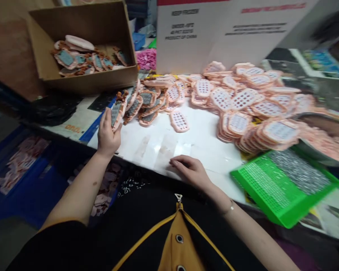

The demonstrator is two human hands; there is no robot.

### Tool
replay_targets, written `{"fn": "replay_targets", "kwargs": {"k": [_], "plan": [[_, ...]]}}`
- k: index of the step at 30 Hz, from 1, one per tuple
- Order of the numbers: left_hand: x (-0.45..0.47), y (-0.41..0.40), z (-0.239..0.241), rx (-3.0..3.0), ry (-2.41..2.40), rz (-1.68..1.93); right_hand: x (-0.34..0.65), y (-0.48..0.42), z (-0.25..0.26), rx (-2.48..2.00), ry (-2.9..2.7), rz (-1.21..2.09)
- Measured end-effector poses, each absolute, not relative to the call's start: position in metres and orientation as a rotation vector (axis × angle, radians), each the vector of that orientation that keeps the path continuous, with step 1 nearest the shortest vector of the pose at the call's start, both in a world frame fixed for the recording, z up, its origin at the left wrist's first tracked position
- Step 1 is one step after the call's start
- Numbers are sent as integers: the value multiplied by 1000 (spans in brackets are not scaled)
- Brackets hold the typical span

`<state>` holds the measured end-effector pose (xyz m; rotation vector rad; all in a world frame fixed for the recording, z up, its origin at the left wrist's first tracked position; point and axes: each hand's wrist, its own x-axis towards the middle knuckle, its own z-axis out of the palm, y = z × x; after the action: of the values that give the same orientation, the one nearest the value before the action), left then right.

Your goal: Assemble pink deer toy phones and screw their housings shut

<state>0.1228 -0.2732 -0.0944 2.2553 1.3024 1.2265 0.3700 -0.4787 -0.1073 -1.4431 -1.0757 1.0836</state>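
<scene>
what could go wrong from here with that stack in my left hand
The left hand grips a stack of pink pieces near the edge of the table; some may slip to the floor. The green tray sits tilted, seemingly over the near edge, and might slide off.

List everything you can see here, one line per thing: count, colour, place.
cardboard box: one, brown, far left of the table.
boxed shells: several, pink with grey inserts, inside the cardboard box.
shell pile: many pink keypad shells, far right of the table.
shell row: several, pink with grey inserts, leaning in front of the box.
lone shell: one, pink, mid-table.
green tray: one, perforated, right near edge.
small grey parts: many, in the green tray.
white carton: one, printed, behind the pile.
table: one, white top.
left hand: fingers grip the held shell, pink and grey.
right hand: empty, palm down on the table.
</scene>
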Motion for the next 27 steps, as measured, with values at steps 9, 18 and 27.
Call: {"fn": "replay_targets", "kwargs": {"k": [9, 18, 27], "plan": [[226, -366, -107, 1992, 537, 718, 377, -450, -92, -1094, -591, 1161], [251, -364, -85, 744, 324, 280, 399, -463, -75, -1338, -843, 1177], [243, -354, -87, 631, 412, 386, 488, -464, -46, -2441, -1635, -286]]}}
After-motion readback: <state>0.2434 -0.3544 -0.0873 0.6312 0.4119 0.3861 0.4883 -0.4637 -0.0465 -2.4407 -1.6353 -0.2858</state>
